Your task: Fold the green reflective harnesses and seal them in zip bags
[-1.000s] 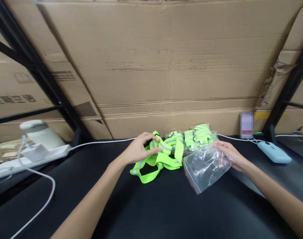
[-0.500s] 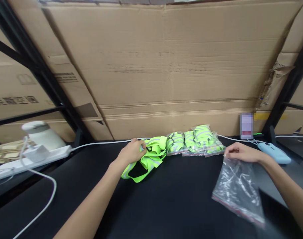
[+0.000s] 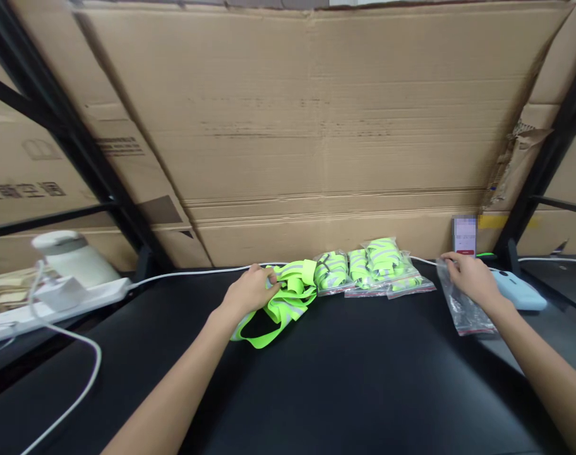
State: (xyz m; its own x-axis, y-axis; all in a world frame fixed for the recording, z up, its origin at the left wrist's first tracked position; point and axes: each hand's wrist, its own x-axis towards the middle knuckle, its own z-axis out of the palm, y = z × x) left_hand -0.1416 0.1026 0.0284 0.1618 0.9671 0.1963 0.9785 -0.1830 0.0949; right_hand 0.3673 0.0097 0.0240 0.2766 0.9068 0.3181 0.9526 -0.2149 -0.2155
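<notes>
Left hand (image 3: 250, 292) grips the loose neon strap (image 3: 285, 303); right hand (image 3: 470, 278) pinches the clear bag (image 3: 463, 309)

Single head-worn view, no second camera to overlap with. Looks forward and slightly down from the person's own standpoint, over the black tabletop (image 3: 345, 379) toward the cardboard wall (image 3: 316, 126) at its far edge. Close range: both forearms enter from the bottom corners, wall fills the upper half. Wide lens, edges bowed; black rack posts (image 3: 79, 145) frame the wall either side.
</notes>
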